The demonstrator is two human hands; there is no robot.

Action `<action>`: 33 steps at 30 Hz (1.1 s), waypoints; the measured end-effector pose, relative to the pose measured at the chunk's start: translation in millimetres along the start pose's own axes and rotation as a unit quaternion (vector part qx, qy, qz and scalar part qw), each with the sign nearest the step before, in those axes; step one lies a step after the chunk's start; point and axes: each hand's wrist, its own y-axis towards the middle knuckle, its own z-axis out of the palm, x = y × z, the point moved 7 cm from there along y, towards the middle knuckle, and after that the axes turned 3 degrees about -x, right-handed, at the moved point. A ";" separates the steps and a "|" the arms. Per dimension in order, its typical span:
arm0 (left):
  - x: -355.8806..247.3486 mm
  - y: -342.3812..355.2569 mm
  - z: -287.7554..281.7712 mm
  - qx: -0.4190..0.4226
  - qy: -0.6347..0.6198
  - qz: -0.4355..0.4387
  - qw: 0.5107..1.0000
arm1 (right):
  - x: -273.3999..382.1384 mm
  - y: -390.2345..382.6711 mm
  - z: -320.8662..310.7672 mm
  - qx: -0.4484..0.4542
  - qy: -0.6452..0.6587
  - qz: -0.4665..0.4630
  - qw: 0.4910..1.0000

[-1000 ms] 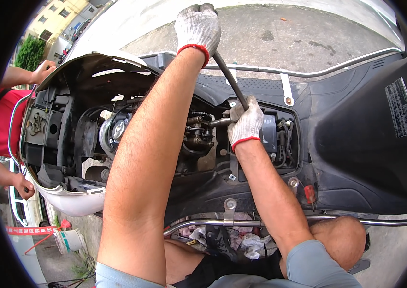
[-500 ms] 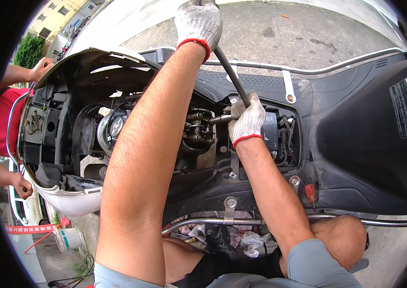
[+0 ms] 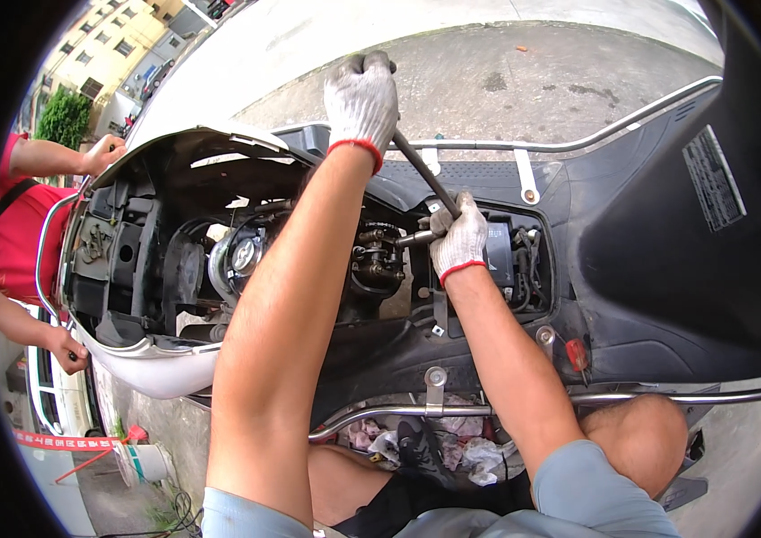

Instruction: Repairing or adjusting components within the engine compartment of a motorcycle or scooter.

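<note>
My left hand (image 3: 362,99), in a white knit glove with a red cuff, is closed round the upper end of a long dark breaker bar (image 3: 422,173). The bar slants down to my right hand (image 3: 463,240), gloved alike and closed round its head. From that head a steel socket (image 3: 414,238) points left to the engine's exposed cylinder head (image 3: 378,257), dark and oily with a chain at its top. Whether the socket sits on a bolt there is hard to make out. The engine lies in the open body of a scooter (image 3: 380,359); my left forearm covers part of it.
At the far left a person in red (image 3: 30,224) has both hands by the scooter's rear rail (image 3: 42,242). A red-handled screwdriver (image 3: 576,355) lies on the footboard. Metal side rails (image 3: 631,396) run along both sides. Rags (image 3: 483,457) and a white bucket (image 3: 149,464) are on the ground.
The view has shifted a little. My left hand has come nearer to me with the bar's end, and the bar slants less steeply. My right hand stays at the bar's head.
</note>
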 end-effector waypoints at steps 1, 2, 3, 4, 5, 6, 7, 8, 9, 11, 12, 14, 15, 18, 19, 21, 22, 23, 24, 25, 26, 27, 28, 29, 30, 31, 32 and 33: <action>-7.4 -13.4 -3.2 0.001 -0.026 -0.002 1.000 | 4.4 -0.8 -5.2 -0.039 -0.001 -0.013 0.999; -17.2 -24.2 -12.4 -0.003 -0.049 -0.001 0.999 | 7.4 -6.9 -2.4 0.031 0.009 -0.036 0.999; -23.2 -34.0 -19.8 0.002 -0.062 0.009 0.998 | 11.4 -14.7 -2.8 0.053 0.005 -0.047 0.997; -29.3 -43.9 -27.4 0.006 -0.076 0.019 0.997 | 15.2 -20.8 -1.0 0.075 0.001 -0.058 0.995; -41.9 -57.1 -35.1 0.001 -0.101 0.023 0.995 | 18.3 -23.5 -0.3 0.095 0.008 -0.061 0.994; -45.9 -63.8 -48.3 -0.003 -0.118 0.023 0.993 | 20.9 -38.7 12.0 0.099 0.011 -0.059 0.993; -48.5 -69.1 -59.1 -0.011 -0.139 0.019 0.990 | 20.6 -53.6 19.7 0.068 0.011 -0.050 0.996; -52.4 -74.0 -64.9 -0.015 -0.163 0.017 0.986 | 24.7 -64.3 23.5 0.036 0.011 -0.045 0.998; -57.9 -78.6 -70.4 -0.023 -0.177 0.017 0.984 | 20.0 -57.4 23.8 0.100 0.031 -0.054 0.993; -63.9 -84.0 -76.5 -0.023 -0.193 0.018 0.981 | 17.4 -53.8 28.7 0.093 0.024 -0.060 0.994; -68.0 -86.2 -79.4 -0.026 -0.195 0.024 0.980 | 16.4 -52.1 30.3 0.083 0.015 -0.063 0.994; -73.1 -91.2 -84.6 -0.027 -0.188 0.032 0.981 | 13.8 -53.6 38.3 0.106 0.039 -0.055 0.992; -74.2 -93.4 -88.1 -0.029 -0.182 0.037 0.982 | 12.4 -55.6 41.1 0.107 0.045 -0.049 0.992; -71.5 -99.0 -93.0 -0.030 -0.175 0.046 0.983 | 11.6 -53.9 42.1 0.116 0.039 -0.050 0.991; -71.7 -100.5 -95.0 -0.040 -0.173 0.061 0.982 | 10.8 -52.7 42.7 0.130 0.038 -0.052 0.989; -71.9 -111.4 -96.7 -0.039 -0.184 0.068 0.980 | 11.6 -53.2 45.4 0.144 0.036 -0.054 0.988; -72.8 -118.9 -97.4 -0.037 -0.194 0.075 0.977 | 12.5 -53.1 46.6 0.151 0.049 -0.057 0.986; -70.6 -126.1 -97.9 -0.036 -0.211 0.057 0.975 | 12.6 -53.1 47.9 0.158 0.061 -0.059 0.984; -67.1 -131.2 -98.6 -0.036 -0.211 0.055 0.975 | 12.5 -50.9 47.5 0.156 0.060 -0.059 0.984; -64.5 -135.6 -100.0 -0.040 -0.228 0.068 0.970 | 12.8 -49.1 50.2 0.175 0.058 -0.052 0.981; -64.8 -137.6 -102.0 -0.045 -0.245 0.083 0.965 | 11.7 -47.5 53.8 0.195 0.057 -0.044 0.978; -64.7 -136.6 -103.1 -0.055 -0.245 0.085 0.964 | 10.7 -46.2 56.4 0.209 0.054 -0.042 0.975; -65.2 -130.9 -102.7 -0.056 -0.244 0.085 0.964 | 10.2 -44.5 56.6 0.209 0.054 -0.042 0.975; -66.6 -120.2 -102.4 -0.063 -0.239 0.089 0.965 | 10.8 -41.9 54.8 0.196 0.029 -0.047 0.979; -67.7 -108.6 -102.5 -0.071 -0.231 0.094 0.966 | 9.7 -41.8 54.6 0.184 0.005 -0.049 0.982; -64.9 -95.8 -101.1 -0.088 -0.229 0.078 0.966 | 7.6 -43.4 56.1 0.185 0.005 -0.047 0.982; -60.6 -80.7 -96.4 -0.091 -0.236 0.059 0.966 | 9.8 -43.5 54.6 0.151 0.001 -0.050 0.987; -59.2 -68.3 -93.8 -0.090 -0.222 0.052 0.970 | 8.6 -43.7 52.3 0.117 -0.001 -0.049 0.992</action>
